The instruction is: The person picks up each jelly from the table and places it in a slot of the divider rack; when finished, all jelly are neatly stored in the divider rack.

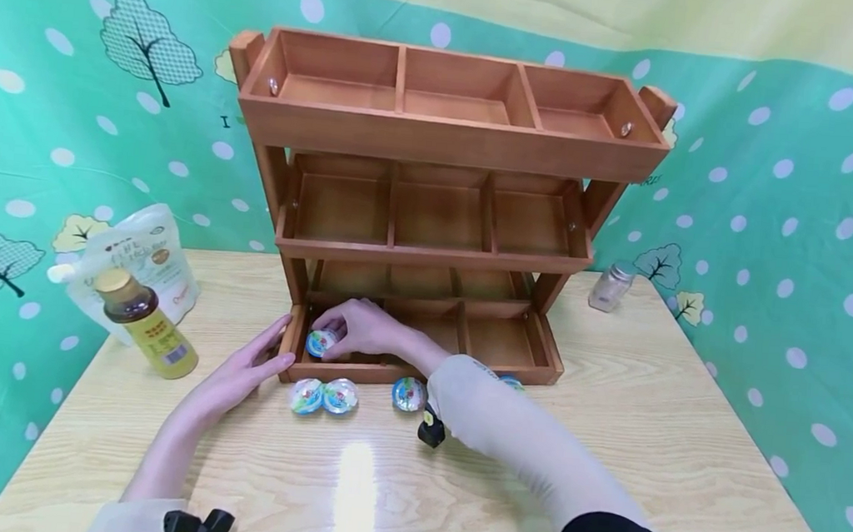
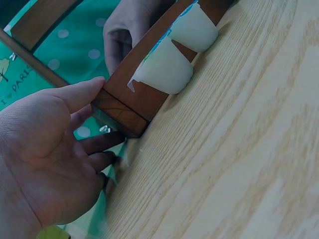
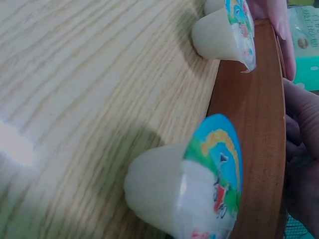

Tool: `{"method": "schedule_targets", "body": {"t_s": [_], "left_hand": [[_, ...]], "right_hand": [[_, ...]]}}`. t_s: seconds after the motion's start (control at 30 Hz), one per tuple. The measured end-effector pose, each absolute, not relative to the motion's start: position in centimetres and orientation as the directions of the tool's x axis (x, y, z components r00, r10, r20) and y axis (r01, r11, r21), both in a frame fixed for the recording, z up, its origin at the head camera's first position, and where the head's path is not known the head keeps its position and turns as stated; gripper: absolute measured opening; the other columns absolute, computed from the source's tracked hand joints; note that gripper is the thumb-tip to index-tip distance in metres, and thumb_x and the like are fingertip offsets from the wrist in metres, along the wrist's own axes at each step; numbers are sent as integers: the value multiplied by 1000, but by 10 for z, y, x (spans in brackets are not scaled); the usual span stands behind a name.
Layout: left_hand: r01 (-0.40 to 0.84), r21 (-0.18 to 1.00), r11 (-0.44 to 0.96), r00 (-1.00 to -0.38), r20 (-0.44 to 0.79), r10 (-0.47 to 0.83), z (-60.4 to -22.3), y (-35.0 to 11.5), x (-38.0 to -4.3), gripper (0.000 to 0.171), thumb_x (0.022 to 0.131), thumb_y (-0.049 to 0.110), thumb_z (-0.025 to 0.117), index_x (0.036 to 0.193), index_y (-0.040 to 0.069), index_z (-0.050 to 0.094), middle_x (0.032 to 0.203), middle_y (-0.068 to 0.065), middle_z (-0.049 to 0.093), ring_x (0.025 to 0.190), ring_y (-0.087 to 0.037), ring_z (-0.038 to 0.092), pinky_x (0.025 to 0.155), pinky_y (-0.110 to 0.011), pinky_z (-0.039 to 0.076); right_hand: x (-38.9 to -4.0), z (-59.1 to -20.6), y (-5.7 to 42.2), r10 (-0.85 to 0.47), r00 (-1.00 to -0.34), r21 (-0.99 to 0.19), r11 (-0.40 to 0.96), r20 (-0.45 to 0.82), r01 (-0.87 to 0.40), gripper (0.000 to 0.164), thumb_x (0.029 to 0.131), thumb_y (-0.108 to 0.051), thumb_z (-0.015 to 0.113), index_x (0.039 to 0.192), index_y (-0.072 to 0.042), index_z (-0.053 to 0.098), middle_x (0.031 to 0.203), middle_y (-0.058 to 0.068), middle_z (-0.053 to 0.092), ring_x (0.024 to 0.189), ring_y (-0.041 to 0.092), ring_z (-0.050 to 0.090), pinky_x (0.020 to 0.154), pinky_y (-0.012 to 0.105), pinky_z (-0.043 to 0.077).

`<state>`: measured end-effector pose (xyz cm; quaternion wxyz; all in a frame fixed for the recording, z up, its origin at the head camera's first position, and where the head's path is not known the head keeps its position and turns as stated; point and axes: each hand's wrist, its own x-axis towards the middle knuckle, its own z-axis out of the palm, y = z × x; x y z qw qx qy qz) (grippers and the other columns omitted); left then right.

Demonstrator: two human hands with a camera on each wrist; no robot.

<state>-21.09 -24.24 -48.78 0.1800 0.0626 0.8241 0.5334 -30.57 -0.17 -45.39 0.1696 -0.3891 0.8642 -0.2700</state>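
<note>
In the head view my right hand (image 1: 376,329) pinches a jelly cup (image 1: 319,342) with a printed lid, inside the bottom tier's left compartment of a brown wooden rack (image 1: 451,143). My left hand (image 1: 249,369) touches that tier's left end, thumb and fingers extended. Two pale jelly cups (image 2: 167,67) stand side by side just before the rack's front board (image 2: 132,82), seen in the left wrist view. Another jelly cup (image 1: 408,393) is farther right, near the right forearm. Behind the right sleeve, one more cup lid (image 1: 512,382) shows only partly.
On the left a yellow-labelled bottle (image 1: 151,328) with a gold cap stands before a white pouch (image 1: 144,265). A small clear jar (image 1: 611,286) with a grey lid is right of the rack. The light wood table (image 1: 288,489) meets a green dotted cloth (image 1: 797,245) behind.
</note>
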Motion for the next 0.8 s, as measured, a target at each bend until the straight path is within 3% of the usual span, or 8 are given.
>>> {"method": "schedule_targets", "body": {"t_s": [0.27, 0.4, 0.6, 0.8], "left_hand": [[-93, 899, 429, -927, -235, 292, -485, -245, -210, 78, 106, 46, 52, 167, 34, 4, 174, -19, 5, 159, -49, 4, 122, -75, 14], [-106, 898, 427, -927, -245, 285, -485, -246, -210, 78, 106, 49, 51, 167, 35, 4, 175, -16, 5, 160, -48, 3, 121, -76, 15], [-86, 888, 452, -930, -234, 282, -486, -242, -210, 78, 106, 48, 52, 167, 34, 5, 174, -20, 7, 159, -50, 6, 120, -76, 18], [-84, 891, 446, -936, -225, 273, -485, -242, -209, 77, 106, 45, 53, 167, 34, 7, 173, -23, 10, 159, -50, 8, 121, -75, 19]], "right_hand": [[-305, -450, -2, -783, -617, -601, 535, -86, -594, 53, 90, -31, 81, 138, -15, 67, 133, -1, 72, 105, 5, 70, 91, 14, 55], [-306, -446, 6, -786, -616, -639, 501, -54, -583, 53, 93, -32, 78, 139, -11, 65, 134, 3, 71, 112, 12, 69, 96, 19, 56], [-300, -437, 45, -713, -698, -738, 436, 67, -515, 43, 97, -25, 73, 135, -6, 67, 132, 12, 72, 119, 25, 69, 101, 35, 58], [-287, -426, 106, -567, -806, -808, 387, 172, -444, 34, 98, -25, 72, 130, -12, 71, 125, 10, 75, 113, 18, 71, 98, 33, 59]]}}
